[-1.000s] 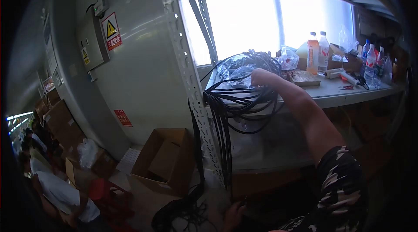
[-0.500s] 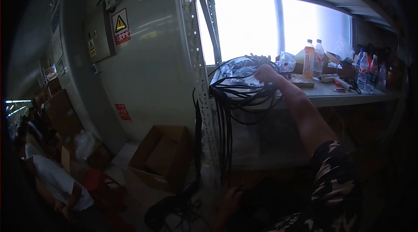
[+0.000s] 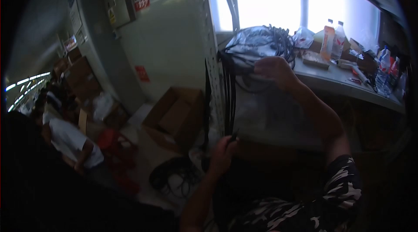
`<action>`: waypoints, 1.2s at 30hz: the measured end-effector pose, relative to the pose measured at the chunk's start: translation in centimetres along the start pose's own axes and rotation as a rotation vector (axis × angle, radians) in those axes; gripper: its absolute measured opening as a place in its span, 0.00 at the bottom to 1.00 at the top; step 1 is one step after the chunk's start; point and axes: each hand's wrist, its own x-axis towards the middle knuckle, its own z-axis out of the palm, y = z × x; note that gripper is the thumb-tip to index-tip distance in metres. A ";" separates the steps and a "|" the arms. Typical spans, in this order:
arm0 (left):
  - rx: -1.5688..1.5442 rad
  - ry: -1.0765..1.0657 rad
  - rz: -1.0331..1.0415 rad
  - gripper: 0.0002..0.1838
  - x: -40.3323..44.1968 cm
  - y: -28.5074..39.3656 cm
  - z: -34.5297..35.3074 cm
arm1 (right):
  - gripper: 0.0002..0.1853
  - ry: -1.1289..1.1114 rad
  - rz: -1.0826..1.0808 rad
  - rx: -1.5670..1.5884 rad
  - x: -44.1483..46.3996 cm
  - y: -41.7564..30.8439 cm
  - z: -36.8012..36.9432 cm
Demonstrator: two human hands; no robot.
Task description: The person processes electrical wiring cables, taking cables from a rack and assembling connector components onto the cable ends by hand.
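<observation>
My right hand [image 3: 276, 72] is over the shelf's front edge, beside a bundle of black cables [image 3: 285, 42]. Motion smears its fingers, so I cannot tell whether they hold a cable. Clear plastic bags [image 3: 252, 42] lie among the coiled cables, and several dark strands [image 3: 228, 101] hang down by the perforated shelf post [image 3: 214, 88]. Lower down, my left hand [image 3: 221, 157] is closed near the hanging strands. A short dark thing sticks out above its fingers, too dim to name.
On the shelf [image 3: 322, 75] stand bottles [image 3: 327, 40], a flat box [image 3: 315, 59] and a white tool-like object [image 3: 360, 74]. An open carton [image 3: 174, 116] and a black cable coil [image 3: 174, 175] are on the floor. A person in a white shirt [image 3: 72, 138] is at left.
The view has shifted, so the shelf sits higher and further right. My right hand has come off the top of the cable bundle to the shelf's front. My left hand has risen into clearer view.
</observation>
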 end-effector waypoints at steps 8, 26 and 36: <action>0.024 -0.002 -0.045 0.10 -1.9 1.9 5.6 | 0.05 -0.202 0.212 0.400 -13.9 3.4 3.3; 0.003 -0.214 -0.218 0.11 4.9 -0.9 8.8 | 0.03 -0.199 0.460 0.583 -9.7 11.0 -2.0; -0.573 -0.340 -0.415 0.12 6.5 -2.3 9.3 | 0.05 -0.262 0.358 0.903 -9.1 14.3 -1.3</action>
